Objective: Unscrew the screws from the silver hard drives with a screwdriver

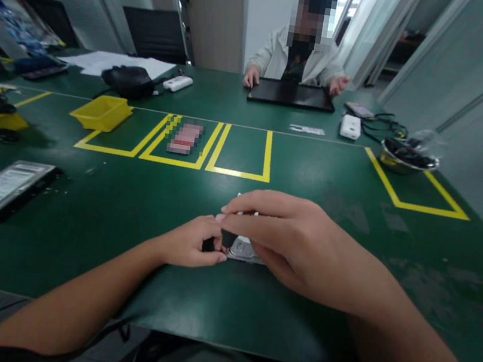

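Observation:
Close to the table's near side lies a silver metal piece (241,247) with a round screw-like spot, probably a hard drive, mostly hidden under my hands. My left hand (191,241) is closed at its left edge, the thumb low and the fingers curled round a dark gap. From the right, my right hand (296,237) arches over the piece with fingers pressed together. Its fingertips meet the left fingers above a small dark part (228,238). What the right hand pinches, if anything, is hidden. Another hard drive (4,188) with a white label lies at the left.
The green table (131,189) carries yellow tape outlines, a yellow bin (103,113) and a pink blurred item (185,138). A metal bowl (408,156) of dark parts stands at the right. Across the table, a person (299,56) sits with both hands at a black panel (293,95).

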Tool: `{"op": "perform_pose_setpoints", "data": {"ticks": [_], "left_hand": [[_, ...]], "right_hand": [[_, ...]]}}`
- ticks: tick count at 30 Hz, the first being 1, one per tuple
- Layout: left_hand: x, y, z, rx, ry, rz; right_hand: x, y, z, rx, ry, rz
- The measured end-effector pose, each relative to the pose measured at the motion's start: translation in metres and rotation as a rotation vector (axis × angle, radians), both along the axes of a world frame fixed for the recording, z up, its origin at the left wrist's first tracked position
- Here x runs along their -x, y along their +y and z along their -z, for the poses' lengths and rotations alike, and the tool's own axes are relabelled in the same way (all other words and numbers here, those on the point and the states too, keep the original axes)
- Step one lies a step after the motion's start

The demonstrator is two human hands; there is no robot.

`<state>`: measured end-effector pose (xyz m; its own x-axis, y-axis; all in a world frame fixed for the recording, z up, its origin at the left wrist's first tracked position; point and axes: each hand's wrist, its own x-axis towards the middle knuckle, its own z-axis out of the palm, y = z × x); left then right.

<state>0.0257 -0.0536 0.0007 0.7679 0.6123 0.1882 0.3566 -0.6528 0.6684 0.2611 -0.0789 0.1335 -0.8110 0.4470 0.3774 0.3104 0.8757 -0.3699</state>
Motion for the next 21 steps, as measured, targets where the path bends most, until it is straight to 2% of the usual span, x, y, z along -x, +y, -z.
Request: {"op": "perform_pose_setpoints", "data": {"ticks": [8, 14, 21], "left_hand": [[-0.002, -0.003, -0.003, 0.040, -0.035, 0.019], [-0.002, -0.001, -0.007, 0.160, -0.022, 0.068], [-0.003, 0.010, -0.023, 0.260, 0.210, 0.097]], "right_hand": [[0.001, -0.002, -0.003, 0.042, -0.011, -0.009], [0.001, -0.005, -0.005, 0.025, -0.013, 0.017], [0.002, -0.009, -0.008, 0.039, -0.040, 0.008]]}}
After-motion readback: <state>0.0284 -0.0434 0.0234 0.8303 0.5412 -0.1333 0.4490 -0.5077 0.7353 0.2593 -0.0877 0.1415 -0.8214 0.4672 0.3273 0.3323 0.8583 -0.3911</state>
